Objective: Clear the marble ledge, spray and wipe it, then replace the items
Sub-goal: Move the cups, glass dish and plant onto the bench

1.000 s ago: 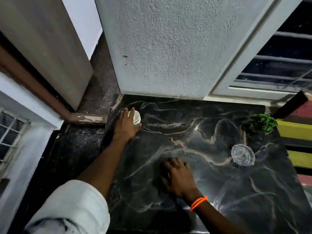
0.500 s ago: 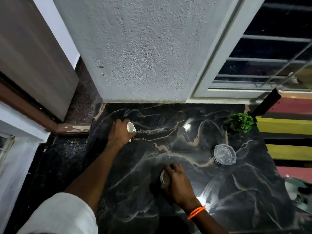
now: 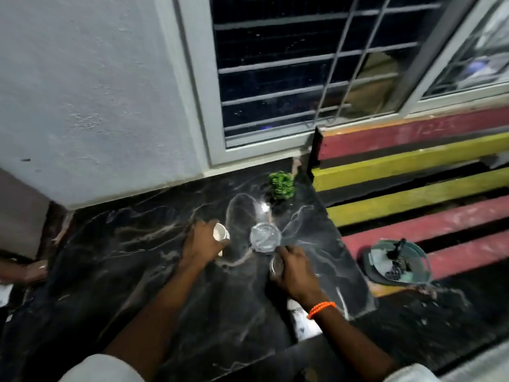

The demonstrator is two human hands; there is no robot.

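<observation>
Black marble with pale veins makes up the ledge (image 3: 143, 260), which fills the lower middle of the frame under the grey wall and barred window. Judging by the items on it, either clearing is unfinished or replacing has begun; I cannot tell which, and no spray bottle or cloth is in view. A clear glass dish (image 3: 265, 237) sits near the centre of the frame, and a small green plant (image 3: 281, 185) stands above it by the ledge's far right corner.

At centre, the left hand (image 3: 201, 244) is wrapped around a small white cup (image 3: 221, 233), just left of the dish. Lower right of the dish, the right hand (image 3: 296, 272), orange beads at its wrist, grips a small glass (image 3: 276, 264), low against the marble. Both forearms reach up from the bottom edge, fingers curled.
</observation>
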